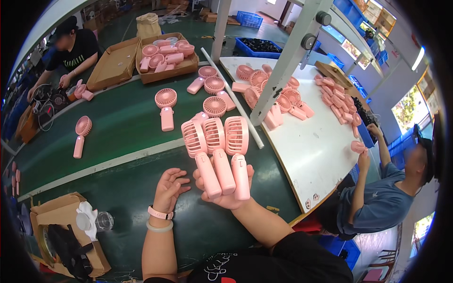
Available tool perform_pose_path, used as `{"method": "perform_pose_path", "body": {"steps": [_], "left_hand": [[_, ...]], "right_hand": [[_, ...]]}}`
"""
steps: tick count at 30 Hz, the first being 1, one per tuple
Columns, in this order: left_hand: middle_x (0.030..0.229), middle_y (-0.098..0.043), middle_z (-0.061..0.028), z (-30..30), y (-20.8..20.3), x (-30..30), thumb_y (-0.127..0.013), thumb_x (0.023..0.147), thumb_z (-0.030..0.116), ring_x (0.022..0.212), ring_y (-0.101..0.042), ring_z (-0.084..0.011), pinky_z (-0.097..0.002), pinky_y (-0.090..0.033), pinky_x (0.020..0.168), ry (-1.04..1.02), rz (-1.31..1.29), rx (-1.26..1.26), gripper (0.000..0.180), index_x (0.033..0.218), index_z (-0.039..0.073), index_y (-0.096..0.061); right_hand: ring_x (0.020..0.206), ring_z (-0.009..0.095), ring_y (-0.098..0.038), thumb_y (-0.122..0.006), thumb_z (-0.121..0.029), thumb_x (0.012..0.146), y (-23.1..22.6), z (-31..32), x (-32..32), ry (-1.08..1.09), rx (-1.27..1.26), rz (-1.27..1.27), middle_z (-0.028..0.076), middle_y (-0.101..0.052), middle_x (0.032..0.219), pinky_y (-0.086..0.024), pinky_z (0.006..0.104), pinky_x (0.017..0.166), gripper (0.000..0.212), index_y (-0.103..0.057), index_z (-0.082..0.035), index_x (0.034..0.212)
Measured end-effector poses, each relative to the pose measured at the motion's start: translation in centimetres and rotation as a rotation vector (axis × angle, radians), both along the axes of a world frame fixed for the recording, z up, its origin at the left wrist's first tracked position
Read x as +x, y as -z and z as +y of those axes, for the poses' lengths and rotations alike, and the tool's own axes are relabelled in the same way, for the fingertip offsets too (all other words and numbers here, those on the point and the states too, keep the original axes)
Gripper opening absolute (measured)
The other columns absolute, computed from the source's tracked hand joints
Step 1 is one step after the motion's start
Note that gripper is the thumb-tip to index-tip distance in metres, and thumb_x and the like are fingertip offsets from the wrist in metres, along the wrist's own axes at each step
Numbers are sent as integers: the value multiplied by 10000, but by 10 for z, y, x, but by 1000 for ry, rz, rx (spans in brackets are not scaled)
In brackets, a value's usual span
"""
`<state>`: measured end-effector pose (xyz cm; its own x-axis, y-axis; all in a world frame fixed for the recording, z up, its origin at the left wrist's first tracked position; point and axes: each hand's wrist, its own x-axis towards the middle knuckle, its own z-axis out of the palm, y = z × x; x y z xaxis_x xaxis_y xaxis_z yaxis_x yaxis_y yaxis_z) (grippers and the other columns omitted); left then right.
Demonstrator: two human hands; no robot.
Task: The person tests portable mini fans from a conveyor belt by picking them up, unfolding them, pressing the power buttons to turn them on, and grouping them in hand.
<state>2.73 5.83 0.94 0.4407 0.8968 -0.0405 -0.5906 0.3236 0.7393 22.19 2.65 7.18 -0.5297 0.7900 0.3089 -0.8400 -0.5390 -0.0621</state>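
My right hand is closed around the handles of pink handheld fans. Three stand side by side in it, round heads up, above the dark green work surface. To their left is my left hand, holding nothing, its fingers apart and slightly bent; a pink watch band and a pale bangle circle that wrist. Just beyond the held fans, more pink fans lie on the green conveyor belt. Another fan lies farther left on the belt, and one lies near its left end.
At right, a white table bears piles of fans, with a metal post before it. A cardboard box of fans stands across the belt. An open carton sits at lower left. Co-workers sit at right and far left.
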Motion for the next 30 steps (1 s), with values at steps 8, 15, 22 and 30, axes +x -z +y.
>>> {"method": "perform_pose_path", "body": {"steps": [8, 15, 22, 30], "left_hand": [[1122, -527, -113, 2, 4, -8, -618, 802, 81, 897, -586, -177, -283, -521, 668, 10, 35, 8, 375, 1133, 48, -447], [1133, -500, -84, -4, 0, -3, -614, 784, 36, 901, -567, -155, -291, -505, 717, -59, 92, 45, 187, 934, 71, -508], [1098, -501, -78, -4, -2, 6, -584, 790, 16, 885, -559, -144, -308, -502, 727, -129, 123, 77, 157, 912, 70, -502], [1100, -521, -86, 6, 6, -5, -558, 814, 6, 888, -558, -165, -327, -479, 768, -81, -43, -150, 158, 950, 67, -508]], "right_hand": [[1083, 311, -480, -685, -453, 665, -10, -11, 37, 136, 20, -354, 189, -430, 1224, -389, 459, 932, 868, -294, -61, 1333], [885, 192, -553, -709, -65, 611, -24, -51, 186, 667, -222, -1636, 95, -511, 1021, -491, 333, 766, 680, -349, -41, 1187], [959, 347, -512, -700, -129, 566, -5, -54, 261, 1099, -176, -2613, 217, -527, 1011, -436, 391, 823, 655, -452, 41, 1148], [1120, 348, -438, -640, -117, 758, 0, 51, 121, 1260, 752, -2378, 196, -484, 1149, -347, 407, 959, 430, -483, -25, 1147]]}}
